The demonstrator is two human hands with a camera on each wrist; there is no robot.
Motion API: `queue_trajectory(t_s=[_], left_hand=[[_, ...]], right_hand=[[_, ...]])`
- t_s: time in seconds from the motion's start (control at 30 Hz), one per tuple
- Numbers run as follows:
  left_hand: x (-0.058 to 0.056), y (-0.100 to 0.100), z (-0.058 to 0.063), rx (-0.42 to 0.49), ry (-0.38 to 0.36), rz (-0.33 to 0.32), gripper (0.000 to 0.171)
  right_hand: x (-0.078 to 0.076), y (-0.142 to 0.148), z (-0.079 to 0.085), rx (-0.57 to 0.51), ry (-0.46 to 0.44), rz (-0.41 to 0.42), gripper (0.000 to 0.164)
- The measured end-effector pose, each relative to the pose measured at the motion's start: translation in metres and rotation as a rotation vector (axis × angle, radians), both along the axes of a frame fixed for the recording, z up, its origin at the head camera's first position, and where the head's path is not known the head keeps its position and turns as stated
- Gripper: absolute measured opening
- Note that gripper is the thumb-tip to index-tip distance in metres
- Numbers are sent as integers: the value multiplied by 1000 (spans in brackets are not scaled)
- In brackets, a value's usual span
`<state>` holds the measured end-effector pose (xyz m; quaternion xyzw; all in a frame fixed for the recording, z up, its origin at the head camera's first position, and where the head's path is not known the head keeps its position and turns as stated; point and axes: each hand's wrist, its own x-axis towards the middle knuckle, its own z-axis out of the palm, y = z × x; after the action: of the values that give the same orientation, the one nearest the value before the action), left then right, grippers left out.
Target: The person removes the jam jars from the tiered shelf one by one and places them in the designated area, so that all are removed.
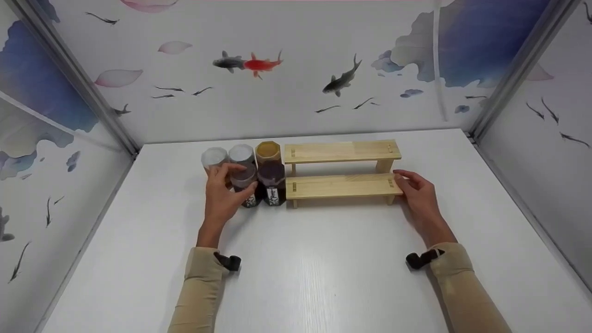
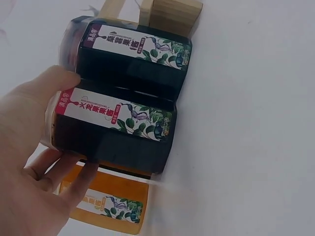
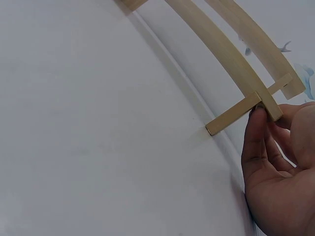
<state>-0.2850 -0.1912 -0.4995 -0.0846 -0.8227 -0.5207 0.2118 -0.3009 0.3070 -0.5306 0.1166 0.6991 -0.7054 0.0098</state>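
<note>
My left hand [image 1: 222, 194] grips a dark jam jar [image 2: 113, 123] with a white and pink label, thumb on one side and fingers round the other. Against it, on the right, stands another dark jar [image 1: 273, 185]. A jar of orange jam [image 2: 106, 204] shows below the fingers in the left wrist view. Over at the two-tier wooden rack [image 1: 342, 186], my right hand [image 1: 418, 194] pinches the right end of the lower shelf between thumb and fingers. The rack's left end sits right beside the dark jars.
Behind the gripped jar, two pale-lidded jars [image 1: 241, 152] and a yellow-lidded jar [image 1: 268, 151] stand in a row. Everything is on a white table [image 1: 314, 268], near its back edge. Printed panels [image 1: 296, 106] with fish surround the table at the back and sides.
</note>
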Motion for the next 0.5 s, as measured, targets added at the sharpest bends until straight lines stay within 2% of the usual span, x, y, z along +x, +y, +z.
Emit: queue_trajectory(t_s=[0.27,0.5], left_hand=[[2,-4,7,5,-52,-31,44],[6,-7,11,-46,-75,-44,46]], right_hand=[[0,-2,0,-48,0,5,55],[1,-2,2,-92,-9,23,59]])
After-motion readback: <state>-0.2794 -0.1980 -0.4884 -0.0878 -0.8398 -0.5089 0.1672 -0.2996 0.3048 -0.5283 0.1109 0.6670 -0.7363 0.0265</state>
